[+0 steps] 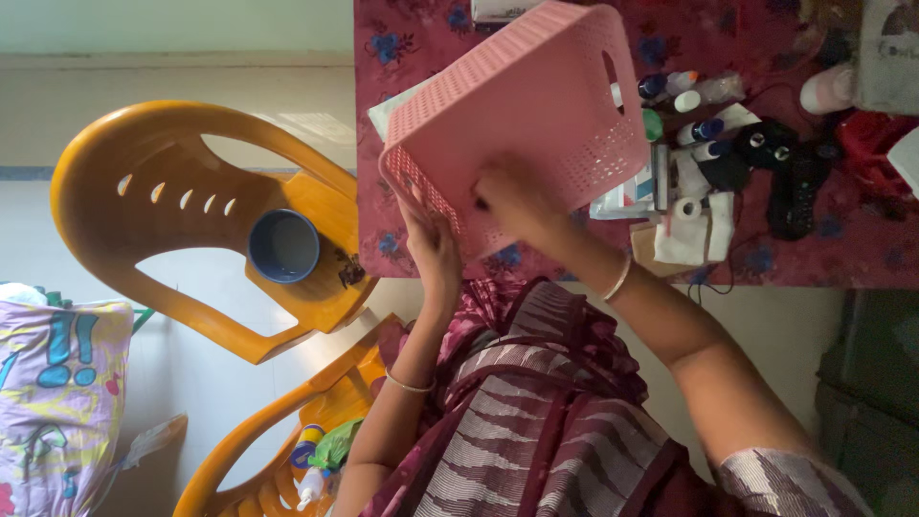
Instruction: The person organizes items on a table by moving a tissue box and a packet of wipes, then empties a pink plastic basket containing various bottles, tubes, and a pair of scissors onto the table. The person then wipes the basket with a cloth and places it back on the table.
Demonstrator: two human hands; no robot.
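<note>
A pink perforated plastic basket (536,105) is tipped over above a table with a dark red flowered cloth (402,57), its base turned towards me. My left hand (436,251) grips the basket's lower rim. My right hand (507,196) is pressed against the basket's base near that same edge. Both wrists wear thin bangles. Small bottles with blue and green caps (684,101), a roll of white tape (685,208) and folded white cloths (682,239) lie on the table just right of the basket.
A black device with cables (790,177) lies further right on the table. An orange plastic chair (144,191) at the left carries a blue cup (283,246). A second orange chair (278,440) below holds a bottle and a green bag. Patterned bedding (57,393) is at bottom left.
</note>
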